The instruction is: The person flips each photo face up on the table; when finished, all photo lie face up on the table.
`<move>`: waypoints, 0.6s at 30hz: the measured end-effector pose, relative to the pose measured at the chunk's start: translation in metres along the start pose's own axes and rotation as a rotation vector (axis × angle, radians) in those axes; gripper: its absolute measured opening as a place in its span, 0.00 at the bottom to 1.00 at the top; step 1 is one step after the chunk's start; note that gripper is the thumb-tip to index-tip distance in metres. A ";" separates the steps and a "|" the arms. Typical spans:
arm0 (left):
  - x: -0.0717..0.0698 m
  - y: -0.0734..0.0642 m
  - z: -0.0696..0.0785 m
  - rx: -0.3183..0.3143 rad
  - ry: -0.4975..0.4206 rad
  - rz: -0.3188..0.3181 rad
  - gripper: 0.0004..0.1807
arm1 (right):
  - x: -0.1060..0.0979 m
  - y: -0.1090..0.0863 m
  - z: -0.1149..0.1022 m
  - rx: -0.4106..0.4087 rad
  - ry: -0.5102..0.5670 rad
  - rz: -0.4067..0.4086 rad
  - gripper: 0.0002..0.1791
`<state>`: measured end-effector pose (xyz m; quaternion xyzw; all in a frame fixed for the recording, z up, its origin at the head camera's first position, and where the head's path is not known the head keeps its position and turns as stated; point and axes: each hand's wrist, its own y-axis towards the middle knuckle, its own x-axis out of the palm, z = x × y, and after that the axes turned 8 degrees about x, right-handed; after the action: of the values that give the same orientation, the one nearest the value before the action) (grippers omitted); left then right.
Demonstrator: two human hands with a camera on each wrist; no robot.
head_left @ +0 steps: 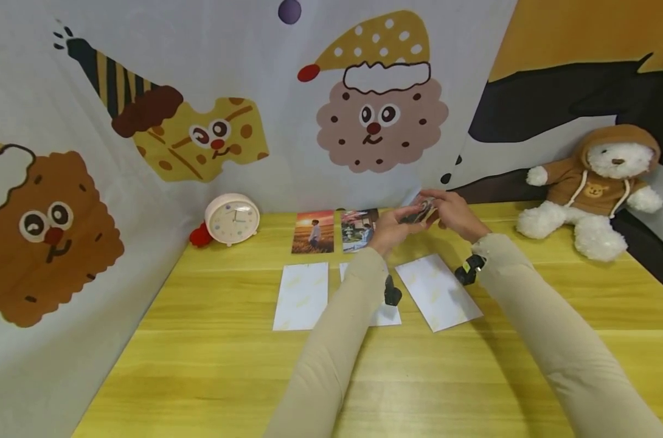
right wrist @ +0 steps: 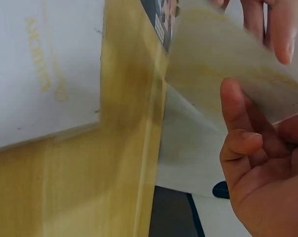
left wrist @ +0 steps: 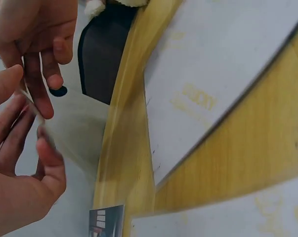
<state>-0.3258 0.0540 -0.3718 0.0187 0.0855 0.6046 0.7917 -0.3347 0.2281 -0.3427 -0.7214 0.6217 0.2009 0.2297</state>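
Observation:
Above the back of the table, my left hand (head_left: 393, 231) and right hand (head_left: 458, 214) hold one photo print (head_left: 417, 212) between them. Its white back with faint yellow print (right wrist: 223, 59) faces the right wrist camera. In the left wrist view it appears nearly edge-on, pinched by the fingers of the left hand (left wrist: 27, 190), with the right hand (left wrist: 37, 24) at its far side. Below the hands lie a sunset photo (head_left: 313, 232) and a second photo (head_left: 357, 230), face up, the latter partly covered by the left hand.
Three white sheets lie in a row nearer me: left (head_left: 301, 297), middle (head_left: 386, 316) partly under my left forearm, and right (head_left: 438, 293), turned askew. A round clock (head_left: 232, 219) with a red object (head_left: 201, 235) stands back left; a teddy bear (head_left: 594, 188) sits back right.

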 end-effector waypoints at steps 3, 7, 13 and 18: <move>-0.001 -0.002 0.001 -0.013 0.053 -0.003 0.21 | 0.000 -0.002 0.002 -0.012 0.028 0.014 0.29; -0.002 -0.003 0.003 0.019 0.108 -0.025 0.21 | 0.000 -0.001 0.004 -0.002 0.027 0.031 0.27; -0.008 -0.005 0.000 0.052 0.205 0.029 0.22 | -0.002 0.000 0.006 0.036 0.076 -0.009 0.29; -0.019 -0.005 -0.010 0.012 0.242 0.117 0.25 | -0.002 -0.002 0.012 0.023 0.144 -0.021 0.31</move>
<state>-0.3274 0.0334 -0.3800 -0.0447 0.1826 0.6473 0.7387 -0.3329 0.2373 -0.3514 -0.7379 0.6312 0.1388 0.1948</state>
